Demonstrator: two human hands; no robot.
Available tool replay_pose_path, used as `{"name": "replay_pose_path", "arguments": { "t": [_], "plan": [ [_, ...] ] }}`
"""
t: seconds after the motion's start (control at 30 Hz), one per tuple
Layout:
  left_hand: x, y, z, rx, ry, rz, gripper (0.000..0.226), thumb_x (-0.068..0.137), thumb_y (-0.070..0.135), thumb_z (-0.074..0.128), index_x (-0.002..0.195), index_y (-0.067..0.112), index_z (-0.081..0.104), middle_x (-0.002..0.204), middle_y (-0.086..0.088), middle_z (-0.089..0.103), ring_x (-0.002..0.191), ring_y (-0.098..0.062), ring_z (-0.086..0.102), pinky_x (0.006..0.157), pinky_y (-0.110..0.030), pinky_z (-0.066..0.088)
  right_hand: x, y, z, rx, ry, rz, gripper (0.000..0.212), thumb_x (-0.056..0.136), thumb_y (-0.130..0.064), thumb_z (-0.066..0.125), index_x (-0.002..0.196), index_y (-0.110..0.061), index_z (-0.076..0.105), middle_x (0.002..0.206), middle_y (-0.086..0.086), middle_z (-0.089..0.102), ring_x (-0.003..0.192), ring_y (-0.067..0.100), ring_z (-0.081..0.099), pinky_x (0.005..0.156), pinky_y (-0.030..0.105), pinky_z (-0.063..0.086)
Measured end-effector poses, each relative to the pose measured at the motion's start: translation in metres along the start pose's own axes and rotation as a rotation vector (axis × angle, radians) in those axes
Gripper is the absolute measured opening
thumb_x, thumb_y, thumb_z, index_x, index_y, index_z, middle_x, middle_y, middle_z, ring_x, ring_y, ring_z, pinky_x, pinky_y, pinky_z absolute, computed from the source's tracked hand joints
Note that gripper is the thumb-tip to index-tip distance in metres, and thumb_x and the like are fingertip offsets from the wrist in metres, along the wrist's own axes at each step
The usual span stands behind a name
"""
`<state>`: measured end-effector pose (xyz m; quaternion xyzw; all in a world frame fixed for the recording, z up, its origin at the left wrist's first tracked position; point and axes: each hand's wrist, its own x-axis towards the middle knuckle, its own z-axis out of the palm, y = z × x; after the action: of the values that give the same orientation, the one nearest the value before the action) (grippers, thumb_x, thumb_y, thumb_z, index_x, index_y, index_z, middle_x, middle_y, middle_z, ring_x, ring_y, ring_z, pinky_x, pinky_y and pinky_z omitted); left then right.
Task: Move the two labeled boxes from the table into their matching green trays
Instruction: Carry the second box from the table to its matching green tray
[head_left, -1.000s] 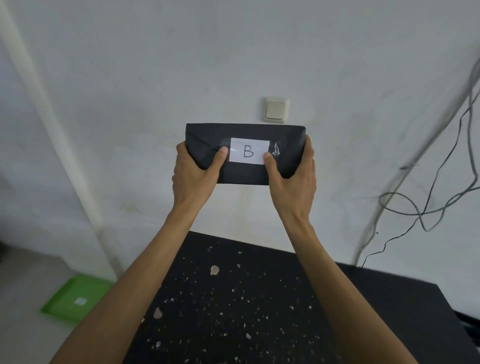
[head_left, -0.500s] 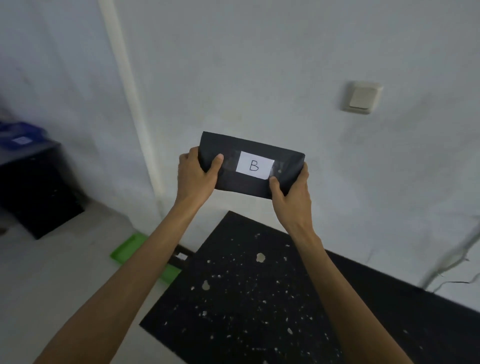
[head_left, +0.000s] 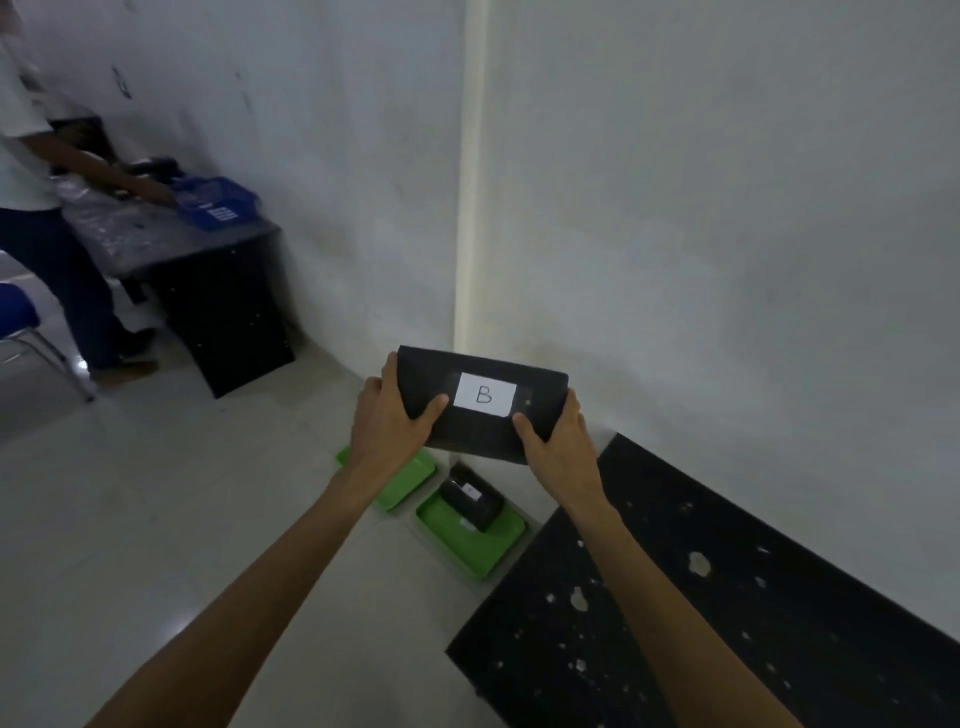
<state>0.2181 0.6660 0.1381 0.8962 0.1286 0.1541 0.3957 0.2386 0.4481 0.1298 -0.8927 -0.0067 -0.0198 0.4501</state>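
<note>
While the black box marked B (head_left: 483, 402) is held up in the air in front of the wall, both hands grip it by its short ends: the left hand (head_left: 392, 421) wraps the left end with its thumb pressed flat on the front face just left of the white label (head_left: 484, 395), and the right hand (head_left: 558, 441) cups the lower right corner, thumb tip on the front face just below and right of the label. The remaining fingers of each hand curl behind the box and cannot be seen, so how far they spread is not known. Judged by its crisp edges and flat face, the box looks stiff, and light enough for an easy lift; its wrapping looks smooth and may be a little slippery, so the end-on hold with thumbs in front seems the sound one. Below the left wrist lies an apparently empty green tray (head_left: 410, 480), half covered by the forearm; its label, if any, is hidden. Below the right thumb sits a second green tray (head_left: 467, 543) with another black box (head_left: 471, 496) resting in its far end; the small white tag on that box is too small to read. The speckled black table (head_left: 727, 623) lies under the right forearm, cut off at the frame edge. A second person stands at a far desk, partly out of frame.
</note>
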Motion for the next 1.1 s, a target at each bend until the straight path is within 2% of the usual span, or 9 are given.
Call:
{"name": "replay_pose_path", "arguments": {
  "t": [0.17, 0.3, 0.4, 0.53, 0.67, 0.83, 1.0, 1.1],
  "plan": [
    [0.029, -0.098, -0.028, 0.152, -0.103, -0.064, 0.094, 0.085, 0.061, 0.059, 0.157, 0.026, 0.01, 0.128, -0.022, 0.048, 0.115, -0.037, 0.051, 0.089, -0.043, 0.048, 0.01, -0.024, 0.102, -0.041, -0.114, 0.052, 0.099, 0.094, -0.047, 0.059, 0.16, -0.019, -0.009, 0.153, 0.015, 0.042, 0.132, 0.034, 0.052, 0.103, 0.046, 0.046],
    [0.053, -0.164, -0.034, 0.188, -0.201, -0.169, 0.093, 0.086, 0.064, 0.055, 0.157, 0.026, 0.009, 0.132, -0.019, 0.046, 0.117, -0.034, 0.051, 0.091, -0.044, 0.05, 0.026, -0.029, 0.171, -0.089, -0.193, 0.111, 0.101, 0.094, -0.046, 0.061, 0.16, -0.015, -0.008, 0.148, 0.018, 0.046, 0.127, 0.034, 0.055, 0.1, 0.044, 0.048],
    [0.071, -0.207, -0.028, 0.207, -0.265, -0.227, 0.092, 0.087, 0.064, 0.055, 0.157, 0.026, 0.009, 0.133, -0.02, 0.046, 0.12, -0.035, 0.05, 0.094, -0.049, 0.05, 0.039, -0.021, 0.216, -0.117, -0.256, 0.175, 0.102, 0.093, -0.045, 0.062, 0.16, -0.013, -0.009, 0.152, 0.018, 0.043, 0.13, 0.036, 0.053, 0.104, 0.045, 0.047],
    [0.11, -0.256, -0.013, 0.252, -0.339, -0.306, 0.09, 0.088, 0.062, 0.054, 0.157, 0.024, 0.011, 0.133, -0.019, 0.046, 0.121, -0.035, 0.048, 0.095, -0.049, 0.049, 0.073, -0.01, 0.277, -0.089, -0.319, 0.287, 0.104, 0.093, -0.043, 0.062, 0.16, -0.011, -0.011, 0.154, 0.02, 0.041, 0.134, 0.037, 0.05, 0.109, 0.048, 0.044],
    [0.179, -0.303, -0.002, 0.251, -0.365, -0.379, 0.09, 0.087, 0.058, 0.059, 0.157, 0.023, 0.014, 0.133, -0.021, 0.046, 0.123, -0.037, 0.046, 0.095, -0.049, 0.048, 0.133, -0.01, 0.347, -0.062, -0.343, 0.363, 0.104, 0.094, -0.041, 0.061, 0.159, -0.007, -0.012, 0.151, 0.024, 0.043, 0.131, 0.038, 0.053, 0.104, 0.044, 0.045],
    [0.276, -0.361, 0.003, 0.21, -0.433, -0.446, 0.094, 0.085, 0.052, 0.067, 0.157, 0.022, 0.014, 0.134, -0.022, 0.047, 0.121, -0.038, 0.05, 0.097, -0.05, 0.048, 0.21, -0.022, 0.422, -0.004, -0.349, 0.416, 0.104, 0.092, -0.04, 0.064, 0.159, -0.011, -0.011, 0.144, 0.02, 0.05, 0.125, 0.036, 0.057, 0.101, 0.045, 0.05],
    [0.372, -0.409, 0.012, 0.2, -0.525, -0.428, 0.097, 0.084, 0.044, 0.072, 0.157, 0.022, 0.012, 0.138, -0.021, 0.047, 0.124, -0.037, 0.05, 0.1, -0.047, 0.045, 0.282, -0.027, 0.479, 0.0, -0.344, 0.497, 0.106, 0.091, -0.042, 0.065, 0.159, -0.009, -0.009, 0.144, 0.017, 0.053, 0.126, 0.035, 0.057, 0.102, 0.045, 0.05],
    [0.429, -0.431, 0.027, 0.222, -0.608, -0.389, 0.099, 0.083, 0.042, 0.074, 0.158, 0.024, 0.011, 0.139, -0.018, 0.047, 0.126, -0.035, 0.049, 0.1, -0.045, 0.043, 0.323, -0.028, 0.508, 0.005, -0.305, 0.551, 0.103, 0.092, -0.038, 0.065, 0.159, -0.007, -0.007, 0.148, 0.018, 0.047, 0.131, 0.034, 0.052, 0.106, 0.045, 0.046]
  ]
}}
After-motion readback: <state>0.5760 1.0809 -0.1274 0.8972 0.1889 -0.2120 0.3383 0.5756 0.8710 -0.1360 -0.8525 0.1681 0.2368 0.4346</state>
